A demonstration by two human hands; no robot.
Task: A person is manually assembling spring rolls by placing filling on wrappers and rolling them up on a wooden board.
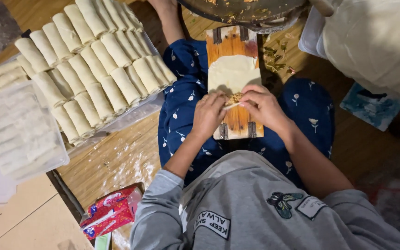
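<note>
The pale wrapper sheet [233,73] lies flat on a wooden board [235,125] across the person's lap, its near edge folded over a small heap of filling [234,97]. It looks thin, soft and easy to tear, best taken by that near edge at both sides. The left hand [208,114] and right hand [263,105] have their fingers pinched narrow on the fold. A tray [130,118] of finished rolls [96,69] sits on the floor to the left
</note>
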